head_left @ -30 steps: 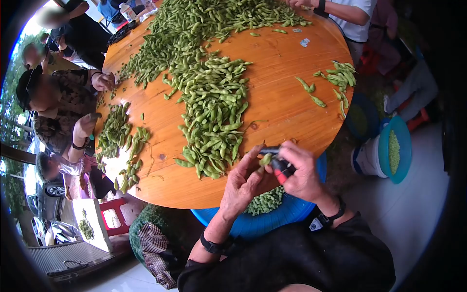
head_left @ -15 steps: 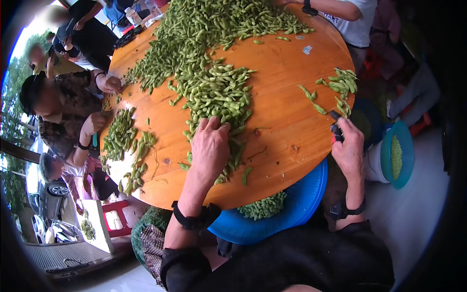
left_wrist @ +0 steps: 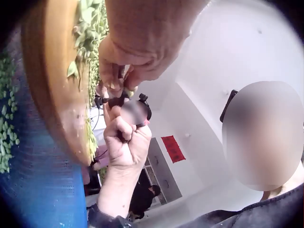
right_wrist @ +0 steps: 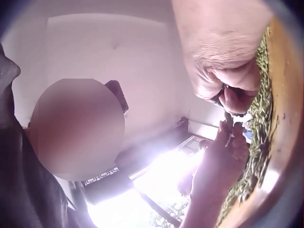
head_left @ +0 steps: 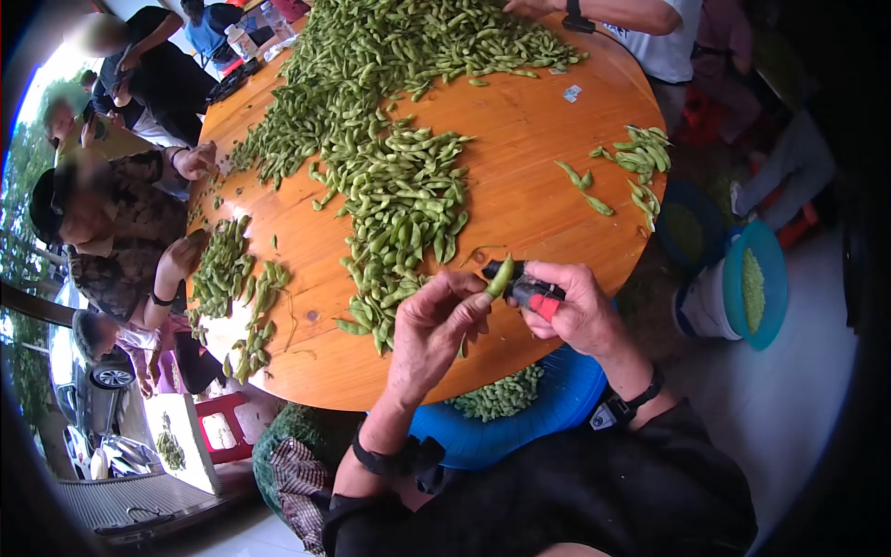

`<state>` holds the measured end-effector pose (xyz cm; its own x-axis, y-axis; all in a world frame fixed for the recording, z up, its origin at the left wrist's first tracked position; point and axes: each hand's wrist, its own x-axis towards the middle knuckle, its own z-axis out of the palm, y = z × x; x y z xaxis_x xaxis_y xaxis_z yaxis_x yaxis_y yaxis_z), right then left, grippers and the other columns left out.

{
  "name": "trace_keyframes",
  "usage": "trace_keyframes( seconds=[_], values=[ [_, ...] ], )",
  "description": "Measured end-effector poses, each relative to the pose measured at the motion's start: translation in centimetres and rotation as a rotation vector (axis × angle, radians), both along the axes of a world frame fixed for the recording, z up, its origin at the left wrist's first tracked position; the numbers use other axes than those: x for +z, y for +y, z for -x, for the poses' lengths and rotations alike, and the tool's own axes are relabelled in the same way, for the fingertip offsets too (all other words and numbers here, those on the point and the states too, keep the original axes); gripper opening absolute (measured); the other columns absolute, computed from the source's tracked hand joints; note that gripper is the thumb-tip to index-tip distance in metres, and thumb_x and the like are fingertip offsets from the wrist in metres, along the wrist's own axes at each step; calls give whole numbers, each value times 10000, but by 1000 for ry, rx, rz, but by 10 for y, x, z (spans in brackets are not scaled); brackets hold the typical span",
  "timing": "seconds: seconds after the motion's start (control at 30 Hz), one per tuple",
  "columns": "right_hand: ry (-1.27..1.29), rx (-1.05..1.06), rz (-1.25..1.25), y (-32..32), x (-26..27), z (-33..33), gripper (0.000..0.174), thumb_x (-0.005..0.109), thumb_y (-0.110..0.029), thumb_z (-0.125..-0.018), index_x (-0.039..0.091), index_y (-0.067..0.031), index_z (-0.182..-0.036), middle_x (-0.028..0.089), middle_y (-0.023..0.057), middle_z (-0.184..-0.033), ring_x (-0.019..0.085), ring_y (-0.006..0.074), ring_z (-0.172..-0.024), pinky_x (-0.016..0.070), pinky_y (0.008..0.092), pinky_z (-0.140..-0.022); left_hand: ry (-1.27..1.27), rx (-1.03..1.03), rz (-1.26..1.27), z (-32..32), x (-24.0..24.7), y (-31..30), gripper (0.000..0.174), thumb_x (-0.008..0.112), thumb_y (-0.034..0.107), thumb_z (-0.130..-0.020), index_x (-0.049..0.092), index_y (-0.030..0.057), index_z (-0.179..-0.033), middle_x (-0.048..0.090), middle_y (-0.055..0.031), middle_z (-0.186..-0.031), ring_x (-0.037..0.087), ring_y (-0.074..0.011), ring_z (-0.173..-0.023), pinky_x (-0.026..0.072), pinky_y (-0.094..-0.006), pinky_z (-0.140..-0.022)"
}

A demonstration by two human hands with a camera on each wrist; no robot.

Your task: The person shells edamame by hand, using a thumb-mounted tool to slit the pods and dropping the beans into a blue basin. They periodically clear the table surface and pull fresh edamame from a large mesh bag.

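Note:
A plump green soybean pod [head_left: 501, 277] sits upright between the two hands, over the near edge of the round wooden table [head_left: 548, 186]. My left hand [head_left: 432, 330] pinches its lower part between thumb and fingers. From the other side my right hand [head_left: 580, 311] grips it with black pieces at the thumb and forefinger, one marked red; the pod lies between these black tips. In the left wrist view the fingers hide most of the pod. Just beyond my left hand lies a long heap of pods [head_left: 404, 213].
Below the table edge is a blue basin [head_left: 566, 395] with shelled beans [head_left: 501, 395]. Small pod piles lie at right [head_left: 640, 153] and left [head_left: 223, 265]. A teal basin [head_left: 747, 311] of beans stands lower right. Other people [head_left: 111, 204] work around the table.
My left hand has come back from the pod heap with a pod. My right hand has moved in from the table's right edge to meet it; earlier both hands worked together here too.

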<state>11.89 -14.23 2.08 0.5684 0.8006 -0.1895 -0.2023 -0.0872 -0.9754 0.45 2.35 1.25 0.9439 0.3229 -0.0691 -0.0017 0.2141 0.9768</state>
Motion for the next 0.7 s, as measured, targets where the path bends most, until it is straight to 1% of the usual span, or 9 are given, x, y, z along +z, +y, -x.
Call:
trace_keyframes(
  seconds=[0.07, 0.1, 0.17, 0.27, 0.33, 0.53, 0.6, 0.67, 0.7],
  values=[
    [326, 81, -282, 1, -10, 4, 206, 422, 2, -834, 570, 40, -973, 445, -29, -699, 378, 28, -573, 327, 193, -490, -1, 77, 36, 3, -6, -11, 92, 641, 80, -929, 627, 6, -981, 627, -15, -721, 576, -54, -629, 447, -195, -539],
    [337, 91, -325, 1, -10, 6, 246, 405, -1, -827, 544, 70, -1017, 404, -36, -682, 337, 20, -564, 297, 187, -486, -13, 123, -17, 5, -10, -16, 91, 637, 60, -924, 616, -5, -984, 631, -37, -739, 584, -74, -625, 456, -206, -520],
    [362, 97, -320, 0, -13, 8, 248, 396, -1, -830, 546, 70, -1014, 404, -38, -682, 338, 22, -561, 296, 189, -484, -26, 169, -68, 7, -18, -22, 92, 633, 40, -919, 604, -16, -986, 635, -59, -757, 593, -94, -620, 465, -217, -502],
    [384, 97, -306, -1, -17, 9, 251, 380, 2, -833, 548, 69, -1006, 400, -38, -679, 336, 27, -555, 294, 192, -481, -77, 238, -296, 10, -27, -26, 85, 641, -21, -893, 604, -18, -970, 627, -47, -779, 595, -83, -636, 469, -209, -535],
    [381, 90, -298, -3, -20, 9, 250, 373, 4, -832, 547, 68, -1002, 395, -38, -676, 334, 29, -552, 293, 193, -479, -161, 254, -543, 10, -32, -26, 97, 641, -72, -869, 601, -34, -948, 618, -43, -806, 599, -79, -661, 478, -207, -574],
    [422, 101, -341, -9, -27, 8, 192, 395, 17, -837, 542, 54, -955, 391, -31, -651, 336, 36, -534, 291, 201, -468, -160, 206, -540, 14, -35, -25, 107, 648, -77, -856, 594, -41, -941, 608, -59, -808, 604, -105, -656, 489, -224, -581],
    [352, 169, -392, -12, -37, 5, 226, 402, -1, -861, 552, 70, -1013, 403, -25, -642, 340, 41, -526, 280, 200, -467, -200, 174, -516, 16, -38, -26, 129, 661, -53, -858, 582, -30, -958, 609, -65, -803, 606, -121, -637, 485, -232, -560],
    [434, 181, -404, -13, -31, 6, 255, 401, -9, -870, 554, 74, -1056, 410, -23, -640, 339, 44, -520, 275, 200, -465, -162, 28, 460, 19, -37, -28, 192, 674, 3, -866, 538, 37, -998, 655, -100, -830, 619, -178, -595, 479, -269, -520],
    [516, 197, -415, -14, -28, 7, 286, 401, -18, -879, 556, 78, -1099, 417, -20, -639, 338, 46, -515, 269, 199, -464, -202, -19, 636, 17, -35, -32, 337, 713, 94, -859, 475, 45, -1092, 636, -109, -860, 619, -188, -587, 437, -247, -443]
  ],
)
